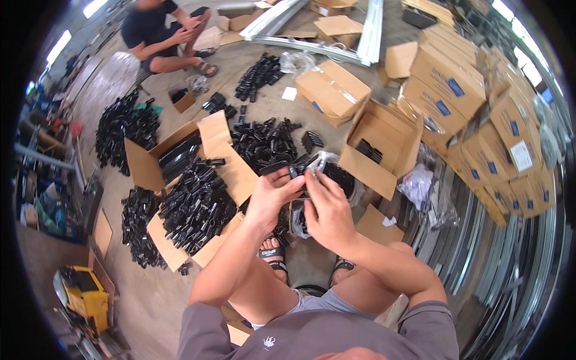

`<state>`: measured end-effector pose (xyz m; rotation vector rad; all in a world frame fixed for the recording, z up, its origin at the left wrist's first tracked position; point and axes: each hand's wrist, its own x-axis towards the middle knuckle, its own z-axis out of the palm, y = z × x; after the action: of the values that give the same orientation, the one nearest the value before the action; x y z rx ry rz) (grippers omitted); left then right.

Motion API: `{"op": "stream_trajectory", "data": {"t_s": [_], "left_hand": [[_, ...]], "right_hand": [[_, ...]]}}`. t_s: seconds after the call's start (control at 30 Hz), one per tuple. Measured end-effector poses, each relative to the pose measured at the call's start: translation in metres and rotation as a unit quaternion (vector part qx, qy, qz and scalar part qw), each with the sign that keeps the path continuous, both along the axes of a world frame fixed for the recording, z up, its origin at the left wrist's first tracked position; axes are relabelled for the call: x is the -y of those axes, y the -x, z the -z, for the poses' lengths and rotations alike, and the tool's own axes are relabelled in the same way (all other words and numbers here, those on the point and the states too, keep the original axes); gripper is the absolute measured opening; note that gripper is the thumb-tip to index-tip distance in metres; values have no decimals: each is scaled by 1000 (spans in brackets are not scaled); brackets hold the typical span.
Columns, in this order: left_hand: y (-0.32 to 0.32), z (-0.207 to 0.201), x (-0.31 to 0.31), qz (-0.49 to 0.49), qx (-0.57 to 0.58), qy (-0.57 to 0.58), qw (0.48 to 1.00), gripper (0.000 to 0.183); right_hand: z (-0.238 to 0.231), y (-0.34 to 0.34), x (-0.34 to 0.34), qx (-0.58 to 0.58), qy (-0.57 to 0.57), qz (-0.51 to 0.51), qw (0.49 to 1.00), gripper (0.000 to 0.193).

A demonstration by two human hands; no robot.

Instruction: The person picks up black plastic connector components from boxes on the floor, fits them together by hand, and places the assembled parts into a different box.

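In front of my knees both hands come close together. My left hand is closed around a short black part, which pokes out past its fingers. My right hand is pinched at the same spot, fingertips pressed against something small that I cannot make out. Clear plastic shows just beyond its fingers. Below and behind the hands stands a small container with black pieces and a plastic liner, partly covered by my right hand. A large heap of black parts lies just beyond.
To the left, an open carton overflows with black parts. An open box holding a few black pieces stands at right, near stacked cartons and long metal profiles. A seated person is at far left; a yellow machine stands at lower left.
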<state>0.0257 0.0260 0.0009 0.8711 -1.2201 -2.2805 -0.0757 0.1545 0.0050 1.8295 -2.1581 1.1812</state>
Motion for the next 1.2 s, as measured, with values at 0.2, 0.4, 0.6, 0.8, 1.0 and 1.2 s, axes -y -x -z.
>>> {"op": "stream_trajectory", "data": {"t_s": [0.2,0.4,0.6,0.8,1.0,1.2], "left_hand": [[-13,3,-18,42,-7,-43,998,32],[-14,-5,-16,78,-46,-129,987,27],[-14,-5,-15,67,-48,-124,989,23],[-5,-11,-15,179,-25,-91,979,29],[2,-9,-24,176,-8,-75,981,38],[5,0,-35,129,-12,-85,988,42]], "right_hand": [[-5,-9,-21,-7,-25,-14,1000,65],[-13,-11,-27,29,-32,-41,998,67],[-8,23,-31,91,38,-69,993,43],[-18,46,-23,372,79,59,923,42],[0,59,-27,547,-52,-42,835,37],[-4,43,-25,513,49,19,857,35]]}}
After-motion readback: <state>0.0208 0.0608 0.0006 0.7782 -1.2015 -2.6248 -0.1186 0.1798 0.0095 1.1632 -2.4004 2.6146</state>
